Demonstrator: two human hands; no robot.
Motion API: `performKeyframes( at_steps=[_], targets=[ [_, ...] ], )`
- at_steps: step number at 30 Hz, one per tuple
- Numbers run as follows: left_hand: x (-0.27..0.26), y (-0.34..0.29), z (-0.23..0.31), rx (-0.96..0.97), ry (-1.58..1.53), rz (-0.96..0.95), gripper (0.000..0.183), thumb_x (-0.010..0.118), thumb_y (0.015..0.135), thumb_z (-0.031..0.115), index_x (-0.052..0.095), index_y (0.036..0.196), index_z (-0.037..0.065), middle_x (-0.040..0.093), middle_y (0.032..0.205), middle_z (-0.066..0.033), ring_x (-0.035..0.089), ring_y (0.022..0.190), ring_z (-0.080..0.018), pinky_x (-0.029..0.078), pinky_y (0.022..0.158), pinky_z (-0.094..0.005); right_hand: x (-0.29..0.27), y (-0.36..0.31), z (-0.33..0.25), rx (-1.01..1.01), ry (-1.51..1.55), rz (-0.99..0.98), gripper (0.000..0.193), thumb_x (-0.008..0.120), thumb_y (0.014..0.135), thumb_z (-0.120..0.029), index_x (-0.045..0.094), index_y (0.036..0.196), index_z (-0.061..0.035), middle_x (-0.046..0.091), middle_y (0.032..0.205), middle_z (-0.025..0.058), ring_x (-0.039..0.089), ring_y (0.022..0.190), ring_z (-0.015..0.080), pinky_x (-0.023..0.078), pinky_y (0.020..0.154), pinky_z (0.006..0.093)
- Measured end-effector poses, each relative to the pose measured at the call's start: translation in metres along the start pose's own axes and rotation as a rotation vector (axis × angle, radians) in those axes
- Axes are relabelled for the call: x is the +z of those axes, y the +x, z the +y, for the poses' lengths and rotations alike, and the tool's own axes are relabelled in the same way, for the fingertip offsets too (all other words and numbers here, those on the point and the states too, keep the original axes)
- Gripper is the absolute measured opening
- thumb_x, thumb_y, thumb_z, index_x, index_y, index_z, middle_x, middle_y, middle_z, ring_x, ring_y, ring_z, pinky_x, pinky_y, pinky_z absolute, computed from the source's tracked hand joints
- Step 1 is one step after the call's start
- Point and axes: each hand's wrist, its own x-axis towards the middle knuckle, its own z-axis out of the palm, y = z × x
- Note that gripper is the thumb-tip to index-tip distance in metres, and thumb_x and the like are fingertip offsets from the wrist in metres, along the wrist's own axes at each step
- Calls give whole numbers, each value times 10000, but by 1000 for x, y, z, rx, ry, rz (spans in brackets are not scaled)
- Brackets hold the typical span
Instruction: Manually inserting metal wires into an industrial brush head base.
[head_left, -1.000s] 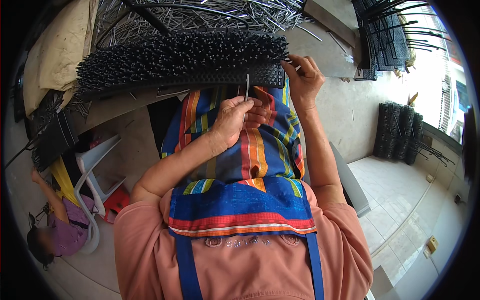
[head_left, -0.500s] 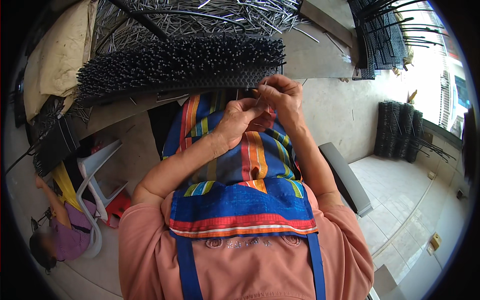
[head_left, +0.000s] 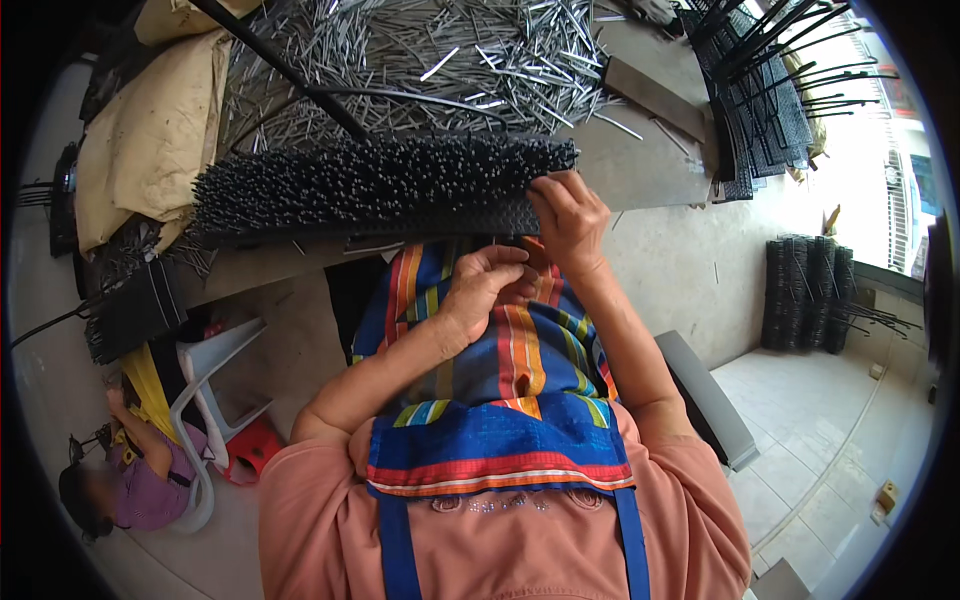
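Note:
A long black perforated panel [head_left: 470, 219] lies across the table edge in front of me, its far rows crowded with upright dark metal strips [head_left: 370, 185]. At the panel's right end, my right hand [head_left: 572, 222] has its fingers pinched together against the near rows; whatever lies between the fingertips is hidden. Lower and to the left, over my lap, is my left hand [head_left: 482, 288], thumb and fingers closed in a pinch. Anything it holds is too small to make out. A striped blue apron [head_left: 520, 350] covers my lap beneath both hands.
Loose metal strips [head_left: 400, 60] lie heaped behind the panel. A black bar [head_left: 290, 75] slants over them. Brown sacks [head_left: 160, 130] stand at left, and a flat metal bar [head_left: 655, 98] at right. Another person [head_left: 150, 475] sits low left. Black wire racks [head_left: 800, 290] stand at right.
My right hand has gone from beside my left hand up to the panel's right end. My left hand has stayed over my lap. The whole view has shifted slightly.

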Motion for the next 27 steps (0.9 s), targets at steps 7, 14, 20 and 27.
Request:
performKeyframes(
  at_steps=[7, 14, 20, 27],
  targets=[
    [30, -25, 56, 265, 205, -136, 230, 567, 928, 40, 592, 1151, -13, 694, 974, -103, 675, 797, -143, 546, 717, -255, -17, -16, -2, 126, 241, 32, 188, 726, 751, -41, 687, 934, -56, 626, 905, 81, 623, 707, 226, 495, 603, 317],
    [85, 71, 221, 1293, 1590, 113, 395, 555, 717, -85, 609, 1096, 10, 636, 1064, -121, 664, 919, -266, 544, 797, -352, -26, -72, 47, 838, 698, 197, 80, 688, 832, -21, 698, 911, -32, 604, 706, 6, 522, 605, 77, 413, 533, 248],
    [20, 213, 283, 309, 2481, 232, 967, 798, 671, 108, 250, 1461, 4, 314, 1497, -203, 335, 1378, -365, 396, 1087, -451, -12, -126, 50, 734, 490, -64, 68, 687, 808, -15, 687, 876, -13, 640, 721, 64, 581, 662, 119, 467, 615, 274],
    [-25, 256, 257, 425, 2493, -99, 1156, 848, 599, 241, 169, 1485, -59, 319, 1485, -244, 303, 1397, -370, 247, 1165, -433, -8, -131, 69, 757, 510, -167, 110, 705, 762, -12, 654, 857, 8, 639, 748, 124, 635, 685, 240, 488, 620, 332]
  ],
)
